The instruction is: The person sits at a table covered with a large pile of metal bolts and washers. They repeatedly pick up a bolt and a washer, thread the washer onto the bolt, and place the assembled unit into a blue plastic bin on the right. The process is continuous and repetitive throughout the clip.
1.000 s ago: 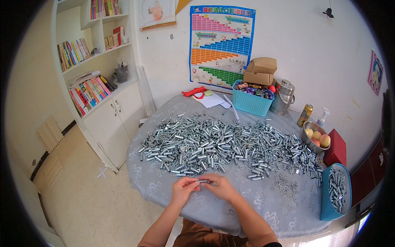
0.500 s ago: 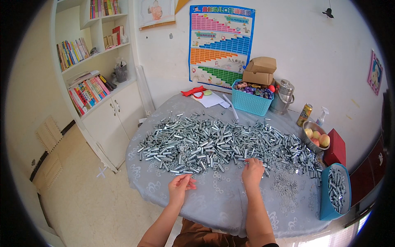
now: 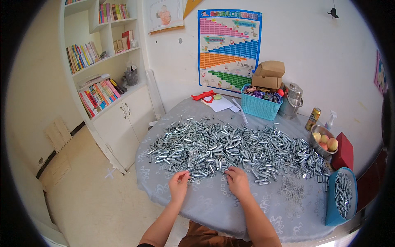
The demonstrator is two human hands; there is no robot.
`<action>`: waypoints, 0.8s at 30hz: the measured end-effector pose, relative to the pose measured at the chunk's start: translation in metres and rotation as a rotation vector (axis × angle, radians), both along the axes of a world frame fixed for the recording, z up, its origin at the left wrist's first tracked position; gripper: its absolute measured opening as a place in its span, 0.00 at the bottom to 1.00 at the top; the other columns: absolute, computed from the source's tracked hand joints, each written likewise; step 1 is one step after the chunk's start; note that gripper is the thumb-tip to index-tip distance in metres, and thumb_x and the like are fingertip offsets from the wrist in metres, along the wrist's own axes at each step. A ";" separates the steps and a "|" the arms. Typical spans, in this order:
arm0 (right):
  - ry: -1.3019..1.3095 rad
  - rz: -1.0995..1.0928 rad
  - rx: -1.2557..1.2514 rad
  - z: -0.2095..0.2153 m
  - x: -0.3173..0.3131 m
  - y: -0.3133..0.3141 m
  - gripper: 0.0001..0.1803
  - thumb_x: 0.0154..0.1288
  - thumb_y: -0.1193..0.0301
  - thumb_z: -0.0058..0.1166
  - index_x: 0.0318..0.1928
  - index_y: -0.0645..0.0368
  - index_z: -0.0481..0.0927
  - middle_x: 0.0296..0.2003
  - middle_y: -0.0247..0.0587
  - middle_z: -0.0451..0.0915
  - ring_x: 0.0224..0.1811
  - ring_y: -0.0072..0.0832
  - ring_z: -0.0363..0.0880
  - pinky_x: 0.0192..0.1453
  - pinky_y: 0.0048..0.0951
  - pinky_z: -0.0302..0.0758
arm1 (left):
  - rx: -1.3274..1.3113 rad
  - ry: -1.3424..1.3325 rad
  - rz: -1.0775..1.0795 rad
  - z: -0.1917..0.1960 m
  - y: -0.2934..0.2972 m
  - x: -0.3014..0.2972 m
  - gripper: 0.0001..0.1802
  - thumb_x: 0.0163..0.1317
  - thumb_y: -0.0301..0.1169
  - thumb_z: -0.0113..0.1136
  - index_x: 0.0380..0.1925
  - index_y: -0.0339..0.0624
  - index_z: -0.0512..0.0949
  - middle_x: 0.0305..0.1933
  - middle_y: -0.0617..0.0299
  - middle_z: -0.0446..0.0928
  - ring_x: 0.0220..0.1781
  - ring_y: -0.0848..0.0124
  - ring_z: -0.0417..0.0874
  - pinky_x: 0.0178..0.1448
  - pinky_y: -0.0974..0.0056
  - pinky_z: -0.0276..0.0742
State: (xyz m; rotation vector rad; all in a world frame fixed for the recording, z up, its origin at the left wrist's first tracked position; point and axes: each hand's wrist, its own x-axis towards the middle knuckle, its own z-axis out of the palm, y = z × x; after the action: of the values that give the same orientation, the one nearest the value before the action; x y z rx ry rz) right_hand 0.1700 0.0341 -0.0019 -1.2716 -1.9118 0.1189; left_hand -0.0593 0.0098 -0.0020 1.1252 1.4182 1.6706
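Note:
A wide heap of shiny metal sleeves (image 3: 214, 144), short tubes mixed with small washers, spreads over the grey tablecloth. At its near left edge is my left hand (image 3: 178, 187), thumb and fingers drawn together; whatever lies between them is too small to name. My right hand (image 3: 238, 182) is a short way to the right, its fingertips pinched at the heap's front edge beside a few loose washers, and anything in that pinch is hidden. More loose washers (image 3: 291, 190) lie scattered to the right of my right hand.
A blue bin (image 3: 330, 201) of metal sleeves stands at the right edge. Behind it are a red box (image 3: 343, 151), a steel bowl (image 3: 322, 152) of fruit, a can (image 3: 313, 118) and a spray bottle (image 3: 330, 120). At the back sit a turquoise basket (image 3: 259, 108) and a steel pot (image 3: 291, 101).
My right hand has moved left along the heap's front edge, closer to my left hand. The left fingers, apart before, have come together at the heap. The view has shifted slightly.

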 end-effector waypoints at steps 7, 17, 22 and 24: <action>0.041 0.023 -0.026 0.009 0.003 -0.001 0.07 0.49 0.79 0.54 0.30 0.59 0.82 0.36 0.42 0.78 0.38 0.41 0.76 0.43 0.36 0.72 | 0.109 0.703 -0.063 0.026 0.033 0.010 0.05 0.46 0.29 0.64 0.26 0.44 0.80 0.29 0.62 0.76 0.34 0.64 0.73 0.40 0.63 0.69; 0.068 0.013 -0.019 0.006 0.004 0.000 0.05 0.49 0.78 0.55 0.29 0.59 0.82 0.34 0.41 0.79 0.35 0.40 0.77 0.40 0.35 0.73 | 0.159 0.873 -0.086 0.041 0.075 0.040 0.05 0.49 0.29 0.62 0.27 0.41 0.79 0.29 0.59 0.74 0.39 0.58 0.72 0.44 0.59 0.68; 0.077 0.011 -0.023 0.007 0.006 0.000 0.05 0.50 0.78 0.54 0.29 0.58 0.82 0.34 0.41 0.79 0.34 0.40 0.77 0.39 0.35 0.74 | 0.275 0.976 -0.153 0.036 0.091 0.048 0.05 0.46 0.28 0.63 0.25 0.41 0.80 0.29 0.57 0.73 0.39 0.58 0.71 0.44 0.59 0.68; 0.080 0.012 -0.005 0.007 0.005 -0.001 0.06 0.50 0.78 0.54 0.29 0.58 0.82 0.34 0.41 0.79 0.34 0.40 0.77 0.39 0.35 0.74 | 0.315 1.012 -0.194 0.034 0.093 0.057 0.04 0.45 0.28 0.63 0.23 0.41 0.80 0.28 0.58 0.73 0.38 0.58 0.71 0.44 0.59 0.69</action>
State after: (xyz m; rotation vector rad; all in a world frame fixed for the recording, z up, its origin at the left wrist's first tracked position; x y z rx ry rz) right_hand 0.1746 0.0335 0.0051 -1.2404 -1.8518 0.1786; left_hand -0.0027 0.1031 0.0320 2.4164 1.5238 1.2175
